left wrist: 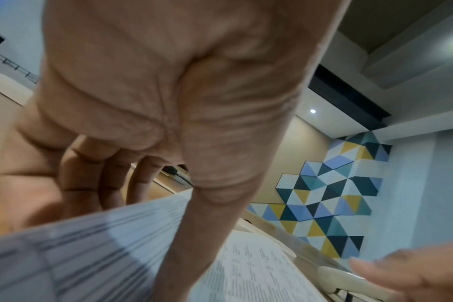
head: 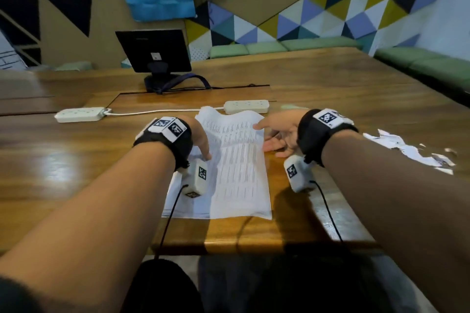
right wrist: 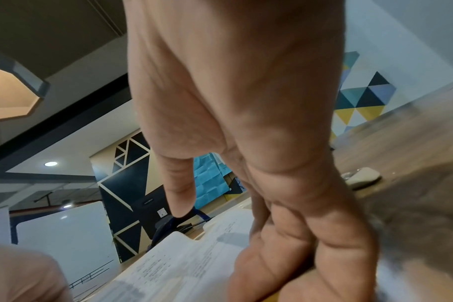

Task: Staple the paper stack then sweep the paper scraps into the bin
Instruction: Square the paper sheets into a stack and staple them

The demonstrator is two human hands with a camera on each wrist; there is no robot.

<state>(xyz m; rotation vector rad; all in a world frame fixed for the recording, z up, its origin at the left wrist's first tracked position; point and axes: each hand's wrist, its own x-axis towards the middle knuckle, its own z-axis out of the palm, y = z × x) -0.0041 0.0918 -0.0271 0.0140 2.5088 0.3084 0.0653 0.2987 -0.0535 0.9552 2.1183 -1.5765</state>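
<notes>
1. While my left hand (head: 197, 138) lies over the left side of the paper stack (head: 236, 168), its fingers are extended, thumb tip touching the top sheet; nothing is gripped.
2. Paper stack lies flat on the wooden table (head: 330, 89), between both hands.
3. My right hand (head: 278, 134) sits at the stack's right edge, fingers straight, thumb touching the far corner; holding nothing.
4. Paper scraps (head: 412, 150) lie scattered further right; bin not seen.
</notes>
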